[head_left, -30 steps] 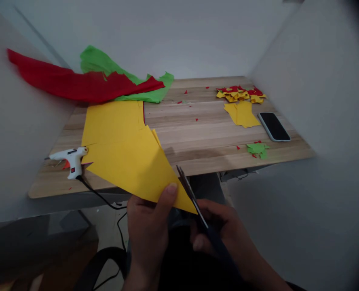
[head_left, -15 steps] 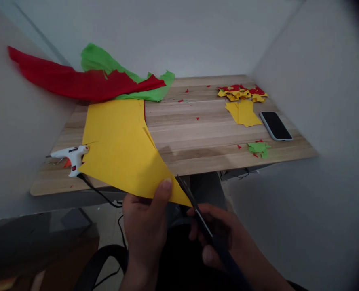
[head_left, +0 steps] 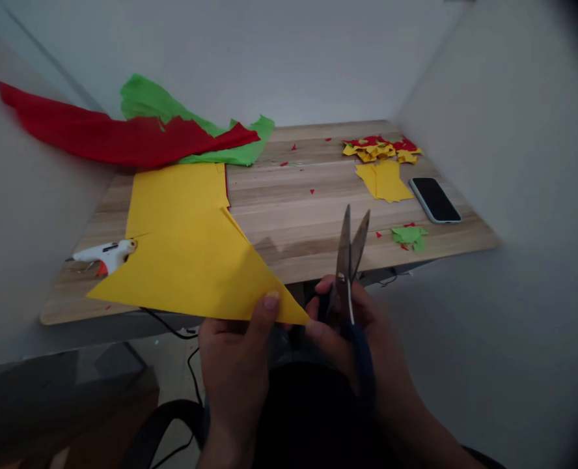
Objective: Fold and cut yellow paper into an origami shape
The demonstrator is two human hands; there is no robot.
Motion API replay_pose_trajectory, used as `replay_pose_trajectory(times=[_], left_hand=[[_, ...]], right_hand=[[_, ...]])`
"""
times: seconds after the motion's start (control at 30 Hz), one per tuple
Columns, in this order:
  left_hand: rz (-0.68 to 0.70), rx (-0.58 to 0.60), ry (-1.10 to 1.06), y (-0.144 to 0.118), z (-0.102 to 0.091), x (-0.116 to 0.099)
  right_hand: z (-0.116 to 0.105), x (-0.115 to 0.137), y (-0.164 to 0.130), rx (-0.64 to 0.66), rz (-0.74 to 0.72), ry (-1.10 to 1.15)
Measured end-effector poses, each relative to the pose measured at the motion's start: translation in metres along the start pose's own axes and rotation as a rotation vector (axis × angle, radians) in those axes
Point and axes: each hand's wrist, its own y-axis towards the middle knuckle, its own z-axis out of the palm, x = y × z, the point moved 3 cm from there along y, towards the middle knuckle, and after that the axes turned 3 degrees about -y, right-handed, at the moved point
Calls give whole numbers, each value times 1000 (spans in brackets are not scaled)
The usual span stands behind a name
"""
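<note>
My left hand [head_left: 237,365] pinches the near corner of a large yellow paper triangle [head_left: 206,273], thumb on top, holding it over the table's front edge. My right hand [head_left: 355,332] grips a pair of scissors [head_left: 350,251] with dark blue handles. The blades point up and away, slightly apart, just right of the paper's tip and not touching it. A bigger yellow sheet [head_left: 176,192] lies flat on the wooden table [head_left: 299,215] behind the triangle.
A white glue gun [head_left: 104,253] with a black cord lies at the left edge. Red [head_left: 98,137] and green [head_left: 196,133] sheets drape at the back left. Yellow and red scraps [head_left: 381,163], green scraps [head_left: 409,236] and a phone [head_left: 434,200] sit at right. Walls close in on both sides.
The scissors have come off the paper's right edge and swung upright, blades now pointing away. The yellow triangle has tilted flatter and shifted left, covering part of the glue gun.
</note>
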Motion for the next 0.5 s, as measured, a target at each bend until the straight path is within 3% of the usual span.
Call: replay_pose_trajectory(times=[0.07, 0.23, 0.37, 0.5], left_hand=[[29, 54, 58, 1, -1, -1], [-3, 366, 259, -1, 1, -2], [8, 357, 264, -1, -1, -4], [-10, 270, 196, 1, -1, -5]], right_hand=[[2, 2, 1, -10, 6, -19], [2, 3, 2, -35, -10, -50], [-2, 6, 2, 14, -12, -57], [-12, 5, -3, 170, 23, -31]])
